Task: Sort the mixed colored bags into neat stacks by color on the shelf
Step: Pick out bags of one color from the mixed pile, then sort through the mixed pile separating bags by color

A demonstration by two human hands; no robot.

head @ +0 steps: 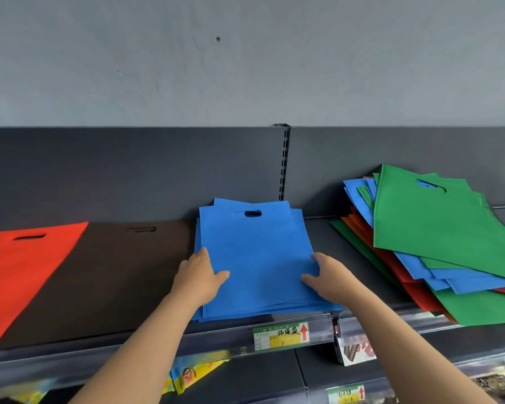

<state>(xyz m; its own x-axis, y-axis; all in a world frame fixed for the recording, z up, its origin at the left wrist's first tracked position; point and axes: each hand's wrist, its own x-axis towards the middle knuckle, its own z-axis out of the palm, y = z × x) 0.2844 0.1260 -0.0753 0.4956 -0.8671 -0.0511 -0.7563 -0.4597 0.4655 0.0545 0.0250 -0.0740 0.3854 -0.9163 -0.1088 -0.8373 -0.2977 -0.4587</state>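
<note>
A: Where is the blue stack [254, 258] sitting?

B: It is lying flat on the shelf [333, 243], about mid-way along, with its cut-out handles pointing toward the back panel [129, 170]. The bags underneath are poking out a little at the far corners.

A: And what are the hands doing?

B: Both are holding it. The left hand [200, 272] is gripping the stack's left edge, thumb lying across the top. The right hand [324, 277] is gripping the right edge the same way.

A: What is lying around it?

B: A dark brown bag [108, 272] is lying just beside it on the left, touching its edge, and a red bag [18, 272] is overlapping that one further left. Off to the right, apart from the stack, a mixed pile [414, 275] of blue, red, orange and green is fanning out untidily, with a green bag [438, 223] topping it.

A: Anything below?

B: A green and yellow price label [280, 335] is showing on the shelf's front rail, and yellow packets [187, 374] are peeking out underneath.
</note>
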